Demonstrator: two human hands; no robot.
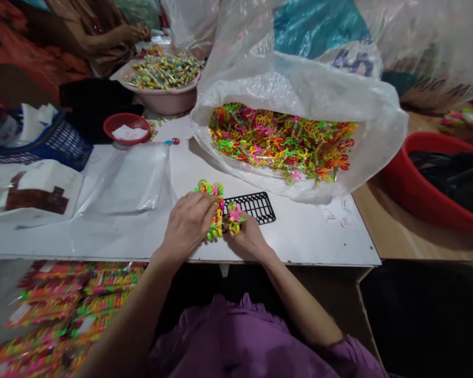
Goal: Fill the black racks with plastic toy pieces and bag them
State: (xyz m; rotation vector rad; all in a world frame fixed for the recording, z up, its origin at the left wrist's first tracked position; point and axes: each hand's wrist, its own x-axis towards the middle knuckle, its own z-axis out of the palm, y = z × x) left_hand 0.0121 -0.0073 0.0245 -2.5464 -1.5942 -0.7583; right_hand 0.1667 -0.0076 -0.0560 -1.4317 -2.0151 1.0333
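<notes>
My left hand [191, 219] is bent over a row of small bright plastic pieces [216, 226] in yellow, green, orange and pink, its fingers closed round the row's left side. Just to the right, my right hand [249, 236] pinches a few loose plastic pieces [234, 219], pink, yellow and green. Both hands are above the white tabletop, near its front edge. A black slotted plastic grid [262, 207] shows behind my right hand; its left end is hidden by the hands and pieces. The undersides of my fingers are out of sight.
A large clear bag [299, 194] of similar pieces lies open behind the grid. Clear plastic bags [132, 178], a red bowl [109, 126] and a blue basket [76, 144] are leftward. A pink basin [161, 100] stands near another person's hand [132, 34]. Packed bundles [59, 310] lie below left; a red tub [402, 173] is right.
</notes>
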